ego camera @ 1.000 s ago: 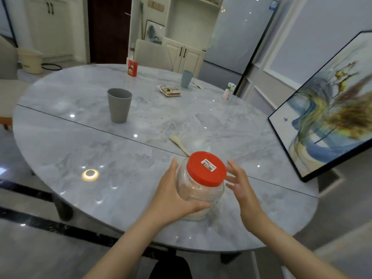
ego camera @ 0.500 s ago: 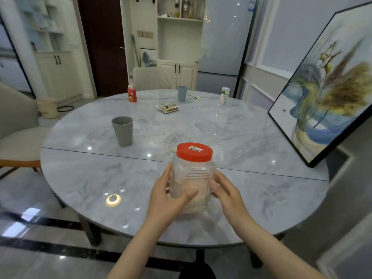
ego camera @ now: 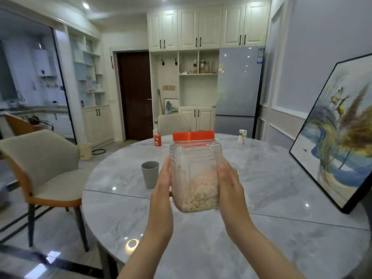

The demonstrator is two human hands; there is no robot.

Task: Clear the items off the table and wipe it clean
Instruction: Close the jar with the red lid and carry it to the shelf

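The round marble table (ego camera: 261, 198) in front of you is not cleared yet. Above its near half you hold the clear plastic jar (ego camera: 194, 174) with the red lid (ego camera: 193, 136), probably oats inside, lifted so you can carry it away. Your left hand (ego camera: 164, 190) and right hand (ego camera: 229, 186) press flat on its sides, fingers almost straight. Further left stands a grey cup (ego camera: 150, 174); far away a red carton (ego camera: 157, 140) and a small milk carton (ego camera: 242, 136) wait.

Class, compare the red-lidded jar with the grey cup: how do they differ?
The jar is clear plastic; the grey cup is opaque. The jar is capped with a red lid; the cup is open-topped. The jar is held up between the left hand and right hand; the cup stands on the table. Both are upright.
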